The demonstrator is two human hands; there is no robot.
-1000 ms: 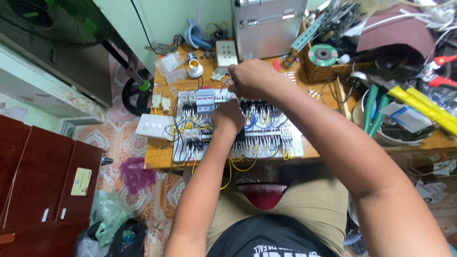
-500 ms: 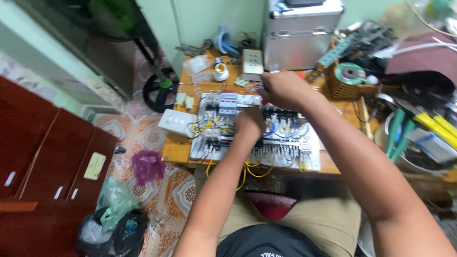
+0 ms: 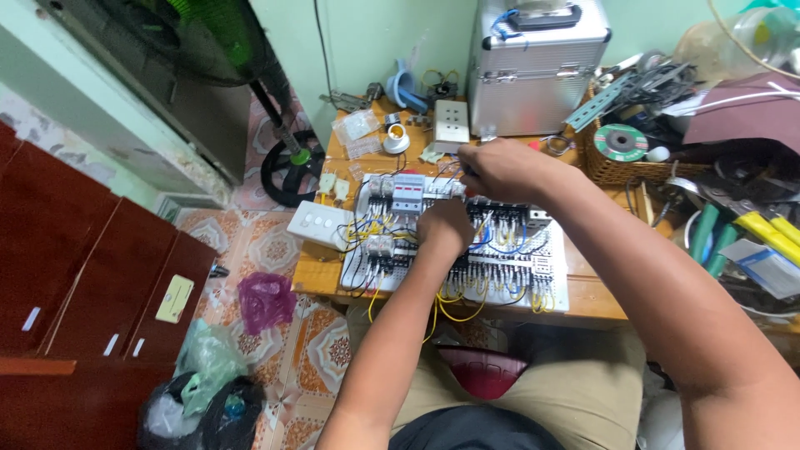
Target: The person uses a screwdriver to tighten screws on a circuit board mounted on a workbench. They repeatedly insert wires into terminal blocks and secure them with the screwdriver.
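Right, both hands are down on the white perforated wiring panel (image 3: 500, 267), which lies flat on the orange wooden counter (image 3: 321, 271) at the centre of the frame. Left hand (image 3: 446, 227) rests knuckles-up on the middle of the panel, fingers curled under; whether its grip holds a wire or just presses down, I cannot tell. Right hand (image 3: 500, 169) sits at the panel's upper edge, closed into a tight fist-like grip, seemingly pinching something thin near the row of grey breakers (image 3: 408, 190), though the thing itself is hidden.

That panel looks stiff and fairly weighty, a rigid sheet loaded with plastic blocks. Best taken by its bare side edges, I'd judge, never by the wiring. The yellow wires (image 3: 446, 308) looping off the lower edge and the blue wires (image 3: 500, 242) across the middle are thin, soft and springy; they would kink or pull from their terminals if tugged, so a fingertip pinch close to the end suits them.

Around it: a ribbed silver aluminium case (image 3: 537, 71) with hard corners at upper centre, a woven wicker basket (image 3: 617, 167) of tools to its right holding a green-labelled cutting disc (image 3: 621, 142), a smooth white switch plate (image 3: 318, 223) at the panel's left, and a crumpled purple plastic bag (image 3: 265, 300) on the patterned tile floor (image 3: 321, 350) at lower left.
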